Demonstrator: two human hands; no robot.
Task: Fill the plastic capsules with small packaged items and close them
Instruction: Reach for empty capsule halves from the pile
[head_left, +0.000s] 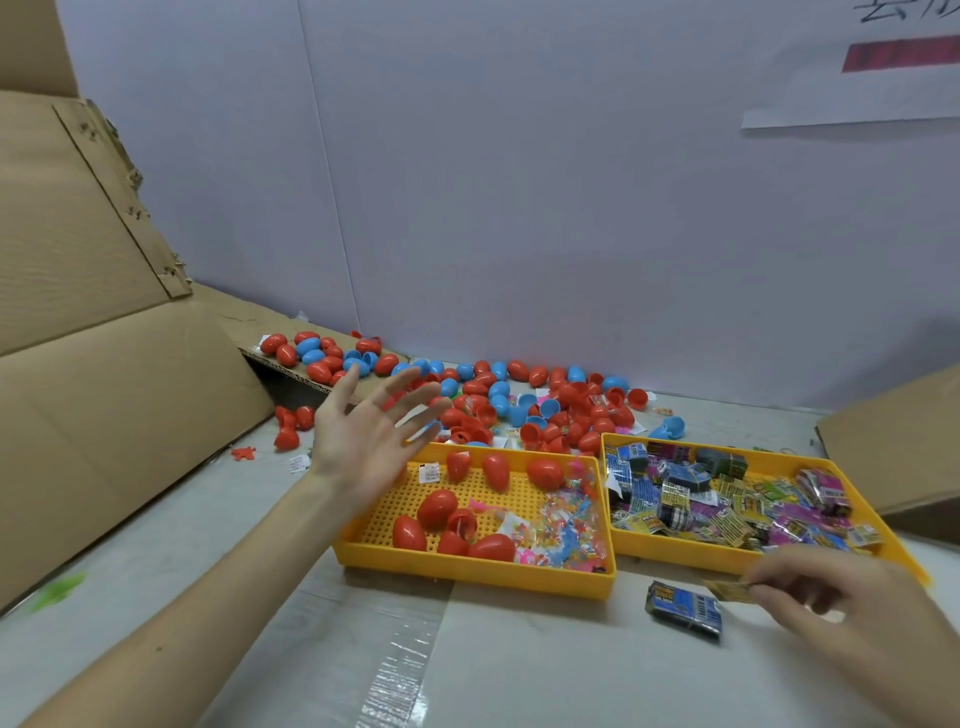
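The bench (260, 597) runs pale and taped in front of me, with a big cardboard sheet (104, 364) leaning along its left side. A heap of red and blue capsules (519, 405) lies against the back wall. Two yellow trays sit side by side before it. The left tray (467, 574) holds red capsules and clear bags of tiny toys, and the right tray (675, 548) is full of packets (727, 499). My left hand (358, 447) hangs above the left tray's far corner, fingers spread wide, holding nothing. My right hand (831, 587) pinches a small gold packet (727, 590) just beside a blue packet (683, 610) lying on the bench.
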